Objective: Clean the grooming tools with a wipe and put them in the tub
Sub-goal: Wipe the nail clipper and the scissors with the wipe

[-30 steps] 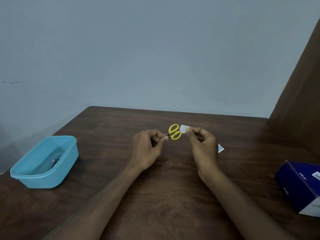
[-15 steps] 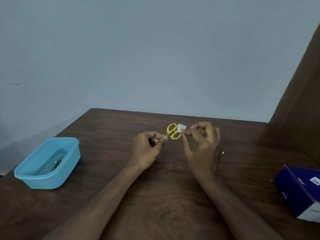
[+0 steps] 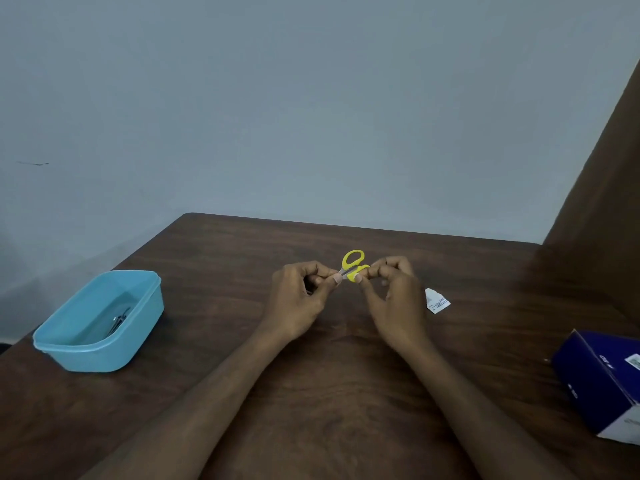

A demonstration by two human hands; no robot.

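Head view: the left hand [image 3: 298, 299] pinches the blade end of the yellow-handled scissors [image 3: 352, 266] while the right hand [image 3: 394, 299] has its fingers curled at the lower handle loop; the wipe is not visible there, so whether it is pinched cannot be told. To do the step well, hold the blades steady and rub each loop fully before moving to the tub [image 3: 138, 336] at 9 o'clock on the table [image 3: 346, 393]. The scissors sit above table centre, long axis from 8 to 2 o'clock, handles toward 2 o'clock, blades toward the left hand.
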